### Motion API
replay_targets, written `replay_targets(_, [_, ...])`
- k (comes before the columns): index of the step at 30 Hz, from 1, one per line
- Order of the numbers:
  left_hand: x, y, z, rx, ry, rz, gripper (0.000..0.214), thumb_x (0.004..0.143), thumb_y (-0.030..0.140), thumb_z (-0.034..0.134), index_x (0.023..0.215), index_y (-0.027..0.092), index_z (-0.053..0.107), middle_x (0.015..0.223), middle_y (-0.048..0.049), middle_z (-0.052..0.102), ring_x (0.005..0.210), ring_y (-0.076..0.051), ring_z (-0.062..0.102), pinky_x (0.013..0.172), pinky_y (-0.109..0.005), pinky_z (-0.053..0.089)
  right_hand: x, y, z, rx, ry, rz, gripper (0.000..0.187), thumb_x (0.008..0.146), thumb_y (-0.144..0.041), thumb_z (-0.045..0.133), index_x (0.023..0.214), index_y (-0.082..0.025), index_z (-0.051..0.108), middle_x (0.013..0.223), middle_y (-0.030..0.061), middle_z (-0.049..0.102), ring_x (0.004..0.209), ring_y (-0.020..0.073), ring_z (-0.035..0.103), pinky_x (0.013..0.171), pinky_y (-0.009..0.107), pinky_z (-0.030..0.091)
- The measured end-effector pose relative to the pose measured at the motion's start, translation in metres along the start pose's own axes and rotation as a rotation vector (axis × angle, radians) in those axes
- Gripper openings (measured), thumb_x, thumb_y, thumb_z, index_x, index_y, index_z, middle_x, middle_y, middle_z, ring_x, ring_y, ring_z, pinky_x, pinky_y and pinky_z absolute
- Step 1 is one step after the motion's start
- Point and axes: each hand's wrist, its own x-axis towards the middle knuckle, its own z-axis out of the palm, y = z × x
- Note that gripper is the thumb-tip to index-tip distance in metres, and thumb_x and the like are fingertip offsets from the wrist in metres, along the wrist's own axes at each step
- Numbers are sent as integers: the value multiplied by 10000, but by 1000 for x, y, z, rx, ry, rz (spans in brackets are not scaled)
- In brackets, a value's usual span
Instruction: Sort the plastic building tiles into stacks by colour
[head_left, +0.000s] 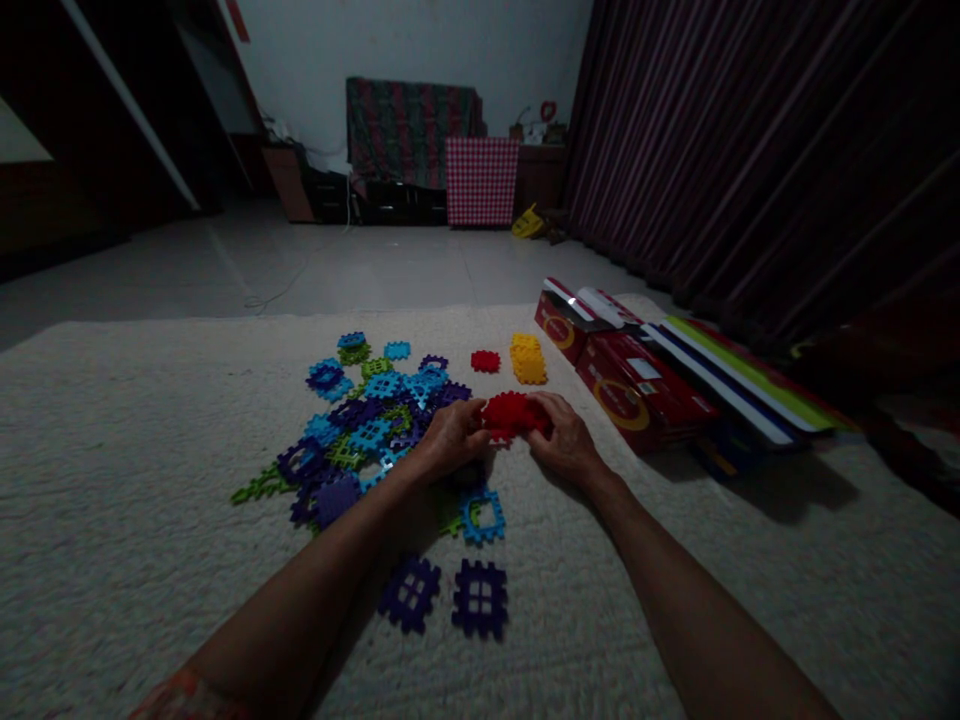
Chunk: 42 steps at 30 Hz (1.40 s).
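Note:
Between my two hands is a group of red interlocking plastic tiles (511, 412) with notched edges, low over the pale mat. My left hand (454, 438) grips their left side, fingers closed on the edge. On the right side my right hand (561, 436) is closed round them too. Just beyond lies a single red tile (485, 361), with a stack of yellow tiles (528, 359) to its right. A heap of blue, purple and green tiles (371, 434) spreads to the left, partly behind my left forearm. Two purple window tiles (480, 598) lie nearer me.
Red boxes (637, 385) and several flat coloured boards or books (739, 375) lie on the right of the mat (150, 430). Behind stand a cloth-covered television cabinet (405, 130) and a red checked cloth (482, 180). A dark purple curtain (712, 140) hangs at the right.

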Motion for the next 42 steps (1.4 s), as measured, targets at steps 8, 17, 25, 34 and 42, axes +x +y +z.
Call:
replay_targets(8, [3,-9,2,-60,-125,85,517,747,191,606,1262,206,645,1010,18,740,881,-163,667,792,-233,519,2,0,-1,12,-5,6,493,691,-132,559,1178,-171,625,1197,129,653,1132,279,604,1038,472,479])
replay_targets(17, [2,-14,7,141,-38,210,522,800,221,614,1321,197,606,1038,-56,712,929,-197,666,868,-309,523,1,2,0,9,-42,-20,578,690,-152,573,1267,-170,592,1362,159,565,1300,317,508,1128,531,404])
replay_targets(25, [3,-13,5,269,37,165,412,984,296,409,1321,142,590,1106,-119,692,1040,-222,654,954,-343,493,0,6,4,-27,-56,-13,624,698,-175,596,1321,-180,556,1426,159,516,1356,328,455,1161,557,360])
replay_targets(34, [-2,-4,-1,499,73,-14,323,993,289,398,1171,155,632,1078,-117,671,1018,-223,654,905,-323,503,-1,-3,0,-9,-109,0,627,705,-166,577,1331,-198,549,1306,129,615,1243,297,552,1111,534,410])
replay_targets(42, [-8,-1,9,459,-113,217,296,898,297,550,1154,163,614,1049,-117,660,1002,-253,627,923,-361,494,0,3,1,13,-103,-29,714,665,-152,572,1375,-184,516,1435,158,520,1364,321,464,1165,537,361])
